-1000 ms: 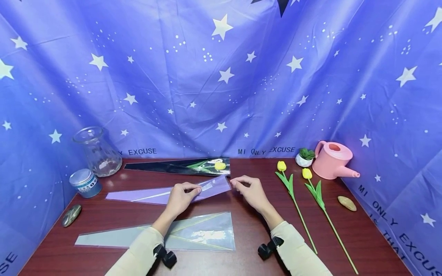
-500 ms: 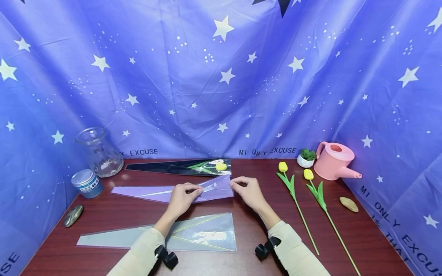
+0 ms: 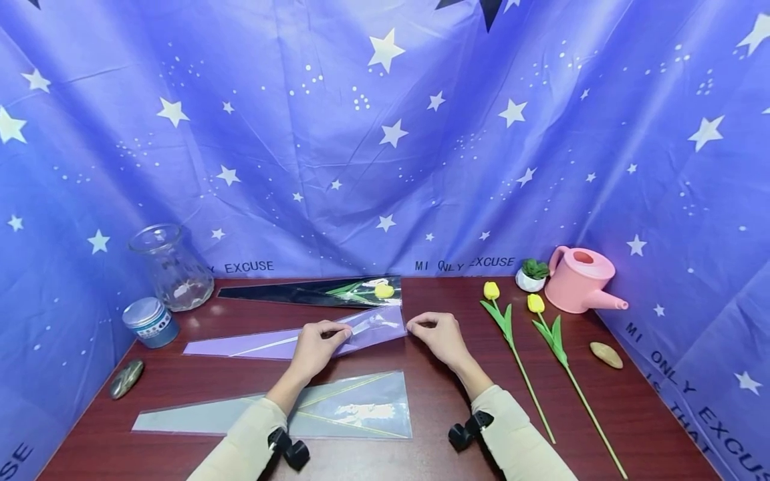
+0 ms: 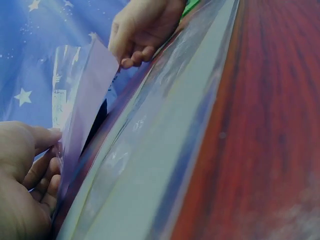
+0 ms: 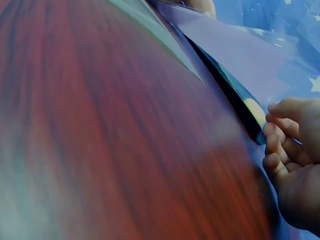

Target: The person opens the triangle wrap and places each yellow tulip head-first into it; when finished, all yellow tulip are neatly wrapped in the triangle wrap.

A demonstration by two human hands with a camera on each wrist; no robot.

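The purple tapered flower sleeve (image 3: pixel 265 342), with a clear front, lies in the middle of the table with its wide end tilted up to the right. My left hand (image 3: pixel 315 347) pinches its near edge between thumb and fingers. At the wide opening, my right hand (image 3: pixel 442 337) pinches the sleeve's corner with thumb and forefinger. In the left wrist view, the purple sleeve (image 4: pixel 90 95) stands raised between both hands, its clear layer parted from the purple one. The right wrist view has the right hand's fingertips (image 5: pixel 274 108) at the sleeve's corner.
Behind lies a black sleeve (image 3: pixel 271 292) holding a yellow tulip; in front, a grey sleeve (image 3: pixel 180 417). Two yellow tulips (image 3: pixel 491 290) lie right, near a pink watering can (image 3: pixel 580 280), potted succulent (image 3: pixel 532 275) and stone (image 3: pixel 605 355). Left are a glass vase (image 3: pixel 180 274), jar (image 3: pixel 152 323) and dark stone (image 3: pixel 126 379).
The right hand has moved from the sleeve's far corner to its near corner at the wide end. The bent opening has flattened somewhat, while the left hand keeps its pinch.
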